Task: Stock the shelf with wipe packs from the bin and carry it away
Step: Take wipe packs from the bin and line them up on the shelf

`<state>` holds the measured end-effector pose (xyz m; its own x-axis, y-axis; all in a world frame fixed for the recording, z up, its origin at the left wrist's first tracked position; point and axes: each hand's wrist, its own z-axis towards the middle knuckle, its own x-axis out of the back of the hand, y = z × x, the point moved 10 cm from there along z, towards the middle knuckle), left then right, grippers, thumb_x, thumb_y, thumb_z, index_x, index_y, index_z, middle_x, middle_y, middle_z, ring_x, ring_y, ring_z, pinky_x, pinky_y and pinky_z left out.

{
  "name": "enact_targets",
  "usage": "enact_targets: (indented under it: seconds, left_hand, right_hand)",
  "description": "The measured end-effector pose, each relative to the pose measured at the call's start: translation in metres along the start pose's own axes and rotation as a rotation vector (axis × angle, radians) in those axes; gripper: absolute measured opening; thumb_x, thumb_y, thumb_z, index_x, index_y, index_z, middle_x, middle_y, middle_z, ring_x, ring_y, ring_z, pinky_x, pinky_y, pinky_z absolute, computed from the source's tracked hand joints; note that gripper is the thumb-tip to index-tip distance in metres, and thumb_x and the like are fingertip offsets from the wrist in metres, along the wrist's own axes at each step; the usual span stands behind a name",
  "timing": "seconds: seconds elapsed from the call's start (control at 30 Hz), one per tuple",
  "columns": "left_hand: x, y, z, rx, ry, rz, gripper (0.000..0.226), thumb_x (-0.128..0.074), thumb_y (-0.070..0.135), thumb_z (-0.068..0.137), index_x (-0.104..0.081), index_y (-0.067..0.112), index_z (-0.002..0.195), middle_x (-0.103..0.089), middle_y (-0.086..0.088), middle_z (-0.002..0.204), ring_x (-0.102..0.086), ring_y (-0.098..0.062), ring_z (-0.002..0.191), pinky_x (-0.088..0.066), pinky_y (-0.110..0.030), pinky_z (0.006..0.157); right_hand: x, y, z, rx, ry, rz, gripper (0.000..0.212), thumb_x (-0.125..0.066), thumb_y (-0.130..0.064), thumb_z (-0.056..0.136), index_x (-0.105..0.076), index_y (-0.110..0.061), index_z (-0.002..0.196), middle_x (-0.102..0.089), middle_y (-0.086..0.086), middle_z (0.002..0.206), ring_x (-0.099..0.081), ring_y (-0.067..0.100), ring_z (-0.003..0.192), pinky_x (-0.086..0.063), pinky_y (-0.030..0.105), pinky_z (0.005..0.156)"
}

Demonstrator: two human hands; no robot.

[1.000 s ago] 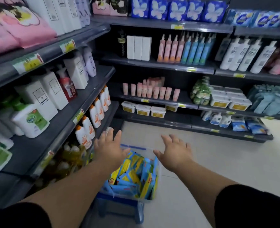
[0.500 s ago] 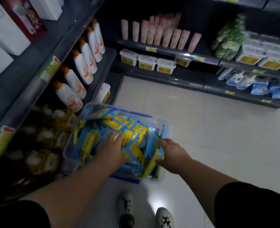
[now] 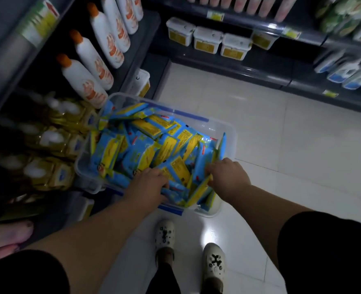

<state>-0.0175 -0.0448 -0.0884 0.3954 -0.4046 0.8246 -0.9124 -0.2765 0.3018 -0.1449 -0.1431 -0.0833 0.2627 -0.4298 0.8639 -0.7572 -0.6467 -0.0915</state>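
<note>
A clear plastic bin (image 3: 228, 132) with blue clips stands on the floor against the left shelving, filled with several blue-and-yellow wipe packs (image 3: 152, 143). My left hand (image 3: 147, 185) reaches into the bin's near side, fingers curled down among the packs. My right hand (image 3: 226, 177) is at the near right corner, fingers closed around upright packs there. How many packs each hand grips is hidden by the fingers.
The left shelf (image 3: 139, 37) carries white bottles with orange caps (image 3: 84, 79), with yellow bottles (image 3: 54, 143) below. The facing shelf (image 3: 260, 75) holds white tubs (image 3: 207, 41) and blue-white bottles (image 3: 345, 71). My shoes (image 3: 164, 236) stand on the pale tiled floor (image 3: 281, 145).
The view has tipped down from the shelves to the bin. Both hands dropped from above the bin into the packs, and their fingers have curled into the pile.
</note>
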Motion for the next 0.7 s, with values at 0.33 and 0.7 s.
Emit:
enact_targets:
  seconds: [0.33, 0.7]
  left_hand:
    - [0.095, -0.013, -0.018, 0.176, 0.170, -0.445, 0.020, -0.068, 0.027, 0.085, -0.056, 0.012, 0.089, -0.060, -0.007, 0.083, -0.059, -0.023, 0.082, -0.041, -0.030, 0.068]
    - [0.248, -0.024, -0.122, 0.302, 0.653, -0.725, 0.036, -0.059, 0.021, 0.093, -0.048, 0.021, 0.127, -0.055, 0.001, 0.109, -0.055, -0.016, 0.092, -0.047, -0.027, 0.074]
  right_hand:
    - [0.090, -0.003, -0.003, -0.028, -0.049, 0.547, 0.021, -0.073, -0.029, 0.082, -0.064, -0.020, 0.099, -0.064, 0.004, 0.104, -0.055, 0.015, 0.093, -0.039, 0.022, 0.076]
    - [0.235, -0.025, -0.054, -0.013, 0.172, 0.888, 0.022, -0.065, -0.036, 0.089, -0.057, -0.016, 0.094, -0.060, 0.009, 0.086, -0.060, 0.025, 0.072, -0.052, 0.029, 0.052]
